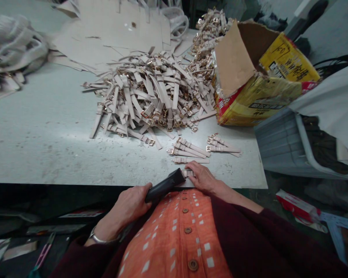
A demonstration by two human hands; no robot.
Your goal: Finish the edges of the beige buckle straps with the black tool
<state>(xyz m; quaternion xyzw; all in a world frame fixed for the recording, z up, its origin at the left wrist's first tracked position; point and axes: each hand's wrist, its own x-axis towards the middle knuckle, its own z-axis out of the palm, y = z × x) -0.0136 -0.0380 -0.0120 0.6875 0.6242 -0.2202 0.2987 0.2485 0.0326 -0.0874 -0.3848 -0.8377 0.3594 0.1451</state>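
My left hand (134, 201) is wrapped round a thick black handheld tool (165, 186), whose exact kind I cannot make out. The tool's wide end points up and right, close against a short pale buckle strap (188, 173). At the table's front edge, my right hand (201, 176) pinches that strap between thumb and fingers. Just beyond my right hand lies a single strap (191, 160), with a small fan of buckle straps (191, 148) behind it. Another little group of straps (223, 146) lies to the right.
A large heap of pale buckle straps (150, 90) covers the middle of the table (46, 143). Behind it on the right stands an open yellow carton (258, 100). A grey plastic bin (281, 139) is beside the table's right edge. White bundled straps (20, 46) lie far left.
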